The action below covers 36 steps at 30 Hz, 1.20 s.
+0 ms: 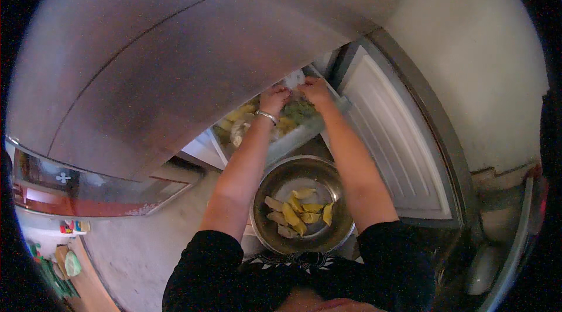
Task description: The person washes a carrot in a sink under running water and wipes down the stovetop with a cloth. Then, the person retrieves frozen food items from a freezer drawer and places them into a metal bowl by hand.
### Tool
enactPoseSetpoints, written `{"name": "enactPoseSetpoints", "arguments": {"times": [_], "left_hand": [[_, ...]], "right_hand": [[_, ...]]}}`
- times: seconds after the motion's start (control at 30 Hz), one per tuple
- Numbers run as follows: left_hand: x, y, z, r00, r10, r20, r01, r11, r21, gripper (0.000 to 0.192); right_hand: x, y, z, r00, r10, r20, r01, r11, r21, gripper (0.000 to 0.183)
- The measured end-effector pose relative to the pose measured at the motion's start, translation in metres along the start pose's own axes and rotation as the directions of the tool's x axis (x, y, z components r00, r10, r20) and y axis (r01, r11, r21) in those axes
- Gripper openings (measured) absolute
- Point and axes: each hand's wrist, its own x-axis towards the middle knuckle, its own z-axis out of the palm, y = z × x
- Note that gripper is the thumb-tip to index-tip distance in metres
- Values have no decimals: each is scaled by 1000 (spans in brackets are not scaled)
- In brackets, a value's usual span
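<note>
A pulled-out freezer drawer (287,141) holds bagged food, with yellow pieces (239,115) on its left and a green bunch (300,111) on its right. Wearing a silver bangle (266,116), my left hand (275,98) reaches into it. Close beside it is my right hand (315,90). The fingers of both pinch a whitish, see-through plastic bag (295,78) at the drawer's far side; blur hides its contents. Below my forearms sits a round metal bowl (303,248) with several yellow and pale dumpling-like pieces (295,213) in it.
The refrigerator's upper door (210,57) overhangs the drawer's far side. To the right, the white-lined freezer door (395,132) stands swung out. A pale wall (474,48) lies beyond it. Far left, a green plastic bag (73,263) and other goods sit on the floor.
</note>
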Motion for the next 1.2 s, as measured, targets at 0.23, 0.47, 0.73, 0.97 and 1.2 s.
{"name": "enactPoseSetpoints", "arguments": {"times": [0.23, 0.47, 0.73, 0.97, 1.2], "left_hand": [[19, -18, -10, 997, 22, 76, -58, 852, 520, 32], [7, 6, -1, 998, 44, 54, -59, 945, 323, 43], [-12, 33, 6, 973, 201, 115, -224, 695, 684, 30], [-77, 55, 27, 937, 346, 49, -245, 551, 798, 22], [-108, 49, 32, 954, 300, -17, -286, 925, 249, 24]], "right_hand": [[9, 24, -1, 975, 147, -168, -111, 973, 204, 27], [-14, -31, -25, 1000, -23, 13, 18, 951, 309, 22], [-12, -45, -36, 910, -291, -296, 371, 890, 265, 17], [-68, -85, -37, 928, 368, 65, -352, 801, 485, 38], [-75, -73, -57, 987, -106, 123, 76, 971, 228, 40]]}}
